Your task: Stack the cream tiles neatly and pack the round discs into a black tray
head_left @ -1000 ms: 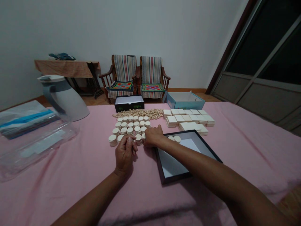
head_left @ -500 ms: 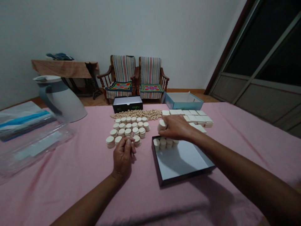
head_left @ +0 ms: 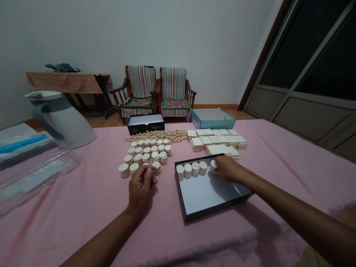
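My right hand is closed round a stack of round wooden discs, inside the shallow black-rimmed box lid near its far edge. Left of that stack, several similar disc stacks stand in a row along the lid's far side. My left hand rests on the cloth with its fingers curled and no object visible in them. It lies at the front of several rows of disc stacks, partly covering one stack in the nearest row.
Small wooden beads lie in a band behind the discs. Stacked square wooden pieces sit beyond the lid. A black box and a blue box stand farther back. A jug and clear plastic packaging are at left.
My right hand has carried a disc stack from beyond the lid rightward and down into it. My left hand keeps its place by the discs. The view has shifted slightly.
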A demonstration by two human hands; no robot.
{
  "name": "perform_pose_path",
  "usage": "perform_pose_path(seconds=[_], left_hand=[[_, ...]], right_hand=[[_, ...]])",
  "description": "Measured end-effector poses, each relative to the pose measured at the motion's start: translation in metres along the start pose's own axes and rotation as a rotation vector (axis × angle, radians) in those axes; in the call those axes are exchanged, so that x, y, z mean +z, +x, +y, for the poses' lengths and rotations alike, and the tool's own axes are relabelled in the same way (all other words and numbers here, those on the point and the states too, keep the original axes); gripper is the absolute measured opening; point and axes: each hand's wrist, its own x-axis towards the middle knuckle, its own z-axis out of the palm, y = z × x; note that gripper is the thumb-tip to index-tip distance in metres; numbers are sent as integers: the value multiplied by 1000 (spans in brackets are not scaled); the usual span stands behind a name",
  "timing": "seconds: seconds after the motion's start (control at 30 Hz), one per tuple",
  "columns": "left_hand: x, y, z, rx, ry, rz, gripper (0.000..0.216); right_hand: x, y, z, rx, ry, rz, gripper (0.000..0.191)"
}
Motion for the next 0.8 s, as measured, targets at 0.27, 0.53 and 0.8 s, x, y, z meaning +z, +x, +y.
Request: perform_pose_path(seconds=[0.27,0.53,0.8], left_hand=[[0,-2,2,-3,64,-21,20],[-6,-10,1,291,270,-268,21],[1,-26,0,866,534,-796,61]], right_hand=[[18,12,-4,8,3,26,23],[21,12,8,-14,4,-1,23],[28,18,5,-37,10,16,17]])
